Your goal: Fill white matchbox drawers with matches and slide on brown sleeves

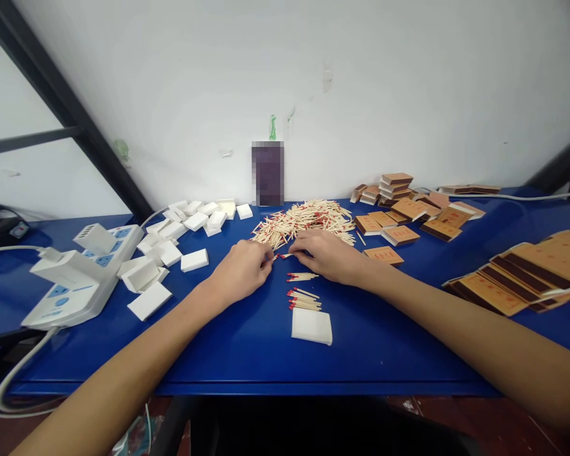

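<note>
My left hand (247, 269) is closed in a pinch, with a red-tipped match (275, 256) showing at its fingertips. Facing it, my right hand (325, 253) pinches a match (287, 255) whose red head points left; whether it holds more than one is hidden. Just behind both hands spreads a large loose heap of matches (308, 218). In front of my right hand lie a small row of matches (302, 277) and a second group (305, 299), heads mostly to the left. Nearest me, a white matchbox tray (312, 326) touches or nearly touches that second group.
Several white matchbox trays (194, 260) lie scattered on the left, beside a white power strip (88, 278) with plugs and cables. Brown matchbox sleeves (401, 235) are piled at the back right, and flattened ones (527, 269) fan out at the right. Behind the blue table (247, 361) stands a white wall.
</note>
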Demonstrator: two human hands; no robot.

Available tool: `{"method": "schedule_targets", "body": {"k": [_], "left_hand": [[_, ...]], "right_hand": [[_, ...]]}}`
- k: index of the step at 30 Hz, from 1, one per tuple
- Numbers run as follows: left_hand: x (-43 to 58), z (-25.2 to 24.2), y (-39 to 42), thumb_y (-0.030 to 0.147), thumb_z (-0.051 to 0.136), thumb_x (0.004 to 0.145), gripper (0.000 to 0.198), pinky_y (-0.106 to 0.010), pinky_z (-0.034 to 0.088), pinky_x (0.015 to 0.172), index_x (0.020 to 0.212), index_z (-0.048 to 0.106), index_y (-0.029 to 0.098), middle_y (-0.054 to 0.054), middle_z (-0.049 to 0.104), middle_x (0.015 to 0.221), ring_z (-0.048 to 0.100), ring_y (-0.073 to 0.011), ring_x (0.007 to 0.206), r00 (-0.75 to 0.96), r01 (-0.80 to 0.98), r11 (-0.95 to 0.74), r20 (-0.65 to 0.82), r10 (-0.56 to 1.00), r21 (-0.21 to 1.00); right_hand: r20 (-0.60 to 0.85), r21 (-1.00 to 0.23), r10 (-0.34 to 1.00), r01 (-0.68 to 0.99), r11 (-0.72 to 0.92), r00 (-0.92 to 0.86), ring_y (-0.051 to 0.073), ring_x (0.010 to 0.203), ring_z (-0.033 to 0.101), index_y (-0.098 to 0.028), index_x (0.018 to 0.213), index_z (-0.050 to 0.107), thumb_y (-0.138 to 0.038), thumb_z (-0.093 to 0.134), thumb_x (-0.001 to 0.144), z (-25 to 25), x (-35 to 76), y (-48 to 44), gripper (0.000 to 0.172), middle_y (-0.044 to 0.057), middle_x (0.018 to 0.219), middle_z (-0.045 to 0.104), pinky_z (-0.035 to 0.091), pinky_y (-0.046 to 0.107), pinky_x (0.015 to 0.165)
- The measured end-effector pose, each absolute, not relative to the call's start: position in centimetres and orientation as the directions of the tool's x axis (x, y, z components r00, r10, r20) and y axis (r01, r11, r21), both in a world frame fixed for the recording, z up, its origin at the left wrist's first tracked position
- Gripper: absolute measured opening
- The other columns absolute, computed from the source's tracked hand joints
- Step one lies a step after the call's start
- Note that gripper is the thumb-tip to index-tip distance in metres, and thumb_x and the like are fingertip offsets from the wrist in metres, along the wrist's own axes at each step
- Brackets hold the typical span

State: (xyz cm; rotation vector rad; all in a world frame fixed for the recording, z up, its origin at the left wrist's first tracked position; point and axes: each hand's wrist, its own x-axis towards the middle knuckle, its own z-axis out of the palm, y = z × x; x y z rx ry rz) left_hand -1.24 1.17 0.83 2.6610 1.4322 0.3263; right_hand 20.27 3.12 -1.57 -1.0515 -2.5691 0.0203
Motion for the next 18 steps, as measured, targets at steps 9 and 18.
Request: {"method": "schedule_targets", "body": {"k": [9, 18], "left_hand": [[0.5, -0.3, 1.2, 0.016, 0.05, 0.089, 0.022, -0.025, 0.048, 0.065, 0.105, 0.065, 0.019, 0.001, 0.072, 0.079, 0.062, -0.0117, 0.06, 0.525, 0.646, -0.587, 0.274, 0.806, 0.488], [-1.6, -0.6, 2.3, 0.022, 0.05, 0.094, 0.022, -0.032, 0.051, 0.075, 0.108, 0.067, 0.022, -0.007, 0.059, 0.108, 0.062, -0.0199, 0.091, 0.611, 0.728, -0.681, 0.379, 0.695, 0.076]], "right_hand": [[0.288, -0.252, 0.771, 0.732, 0.633, -0.568, 0.015, 0.07, 0.06, -0.017, 0.088, 0.07, -0.007, 0.056, 0.081, -0.6, 21.7, 2.2, 0.018, 0.003, 0.078, 0.071, 0.038, 0.026, 0.063], [0.347, -0.28, 0.797, 0.757, 0.591, -0.494, 0.017, 0.076, 0.063, -0.017, 0.088, 0.075, -0.01, 0.057, 0.084, -1.3, 19.7, 2.7, 0.02, 0.005, 0.084, 0.074, 0.041, 0.028, 0.071]]}}
